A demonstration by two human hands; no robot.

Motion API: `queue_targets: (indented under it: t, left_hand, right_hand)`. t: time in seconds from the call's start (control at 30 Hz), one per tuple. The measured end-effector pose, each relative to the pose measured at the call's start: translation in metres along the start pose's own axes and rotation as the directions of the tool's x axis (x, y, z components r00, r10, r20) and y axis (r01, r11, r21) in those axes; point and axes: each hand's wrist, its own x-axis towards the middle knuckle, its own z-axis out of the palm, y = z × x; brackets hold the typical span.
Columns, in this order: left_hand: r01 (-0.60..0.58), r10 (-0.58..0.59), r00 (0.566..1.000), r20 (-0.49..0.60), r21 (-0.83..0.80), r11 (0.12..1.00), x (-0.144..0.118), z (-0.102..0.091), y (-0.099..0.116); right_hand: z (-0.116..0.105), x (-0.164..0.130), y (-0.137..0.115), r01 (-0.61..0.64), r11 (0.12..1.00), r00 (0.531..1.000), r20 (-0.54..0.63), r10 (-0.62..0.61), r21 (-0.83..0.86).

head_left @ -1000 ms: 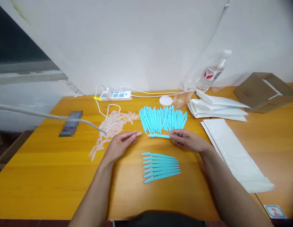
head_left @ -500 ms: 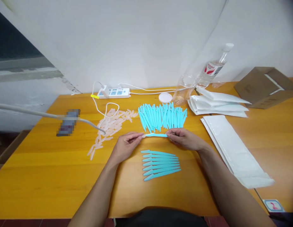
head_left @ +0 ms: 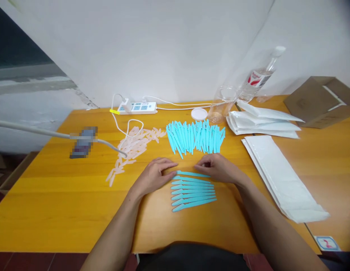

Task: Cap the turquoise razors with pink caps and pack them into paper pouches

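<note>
A newly placed turquoise eyebrow razor (head_left: 193, 174) lies on the table, topmost in a row of several razors (head_left: 193, 191) lying side by side. My left hand (head_left: 156, 175) has its thumb at that razor's left end, its fingers stretched out and apart from the thumb. Close to the right end is my right hand (head_left: 220, 167), fingers loosely curled and apart, holding nothing visible. Beyond both hands is a pile of turquoise razors (head_left: 194, 137). Pale pink translucent caps (head_left: 135, 145) are heaped to the left of that pile.
A grey cable (head_left: 107, 145) crosses above a phone (head_left: 84, 143) and the caps. At the back are a power strip (head_left: 138, 108), a white lid (head_left: 199, 113), a clear jar (head_left: 221, 103) and a bottle (head_left: 256, 81). White pouches (head_left: 282, 177) and a cardboard box (head_left: 318, 101) are on the right.
The razor that both hands held has come down toward me onto the top of the row. The hands have let go of it, and the left fingers have spread.
</note>
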Motion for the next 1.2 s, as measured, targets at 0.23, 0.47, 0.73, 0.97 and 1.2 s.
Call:
queue_targets:
  t: [0.23, 0.47, 0.73, 0.97, 1.2]
  left_hand:
    - [-0.135, 0.128, 0.983, 0.131, 0.045, 0.99, 0.001, 0.005, 0.007]
    - [-0.025, 0.027, 1.0, 0.011, -0.126, 0.992, 0.001, -0.002, 0.004]
    - [0.141, -0.144, 0.975, -0.168, -0.025, 0.99, -0.008, -0.03, -0.015]
    - [0.334, -0.276, 0.888, -0.367, 0.101, 0.937, -0.022, -0.058, -0.047]
    - [0.545, -0.419, 0.817, -0.396, 0.293, 0.786, -0.035, -0.075, -0.062]
  right_hand:
    - [-0.019, 0.023, 0.002, -0.267, 0.953, 0.878, -0.445, 0.178, -0.145]
    - [-0.036, 0.067, -0.002, -0.39, 0.86, 0.868, -0.444, 0.224, -0.329]
    - [-0.027, 0.096, 0.004, -0.507, 0.738, 0.844, -0.431, 0.32, -0.445]
    - [-0.028, 0.104, 0.004, -0.509, 0.776, 0.831, -0.449, 0.33, -0.373]
    - [-0.042, 0.085, 0.001, -0.401, 0.915, 0.818, -0.436, 0.375, 0.036]
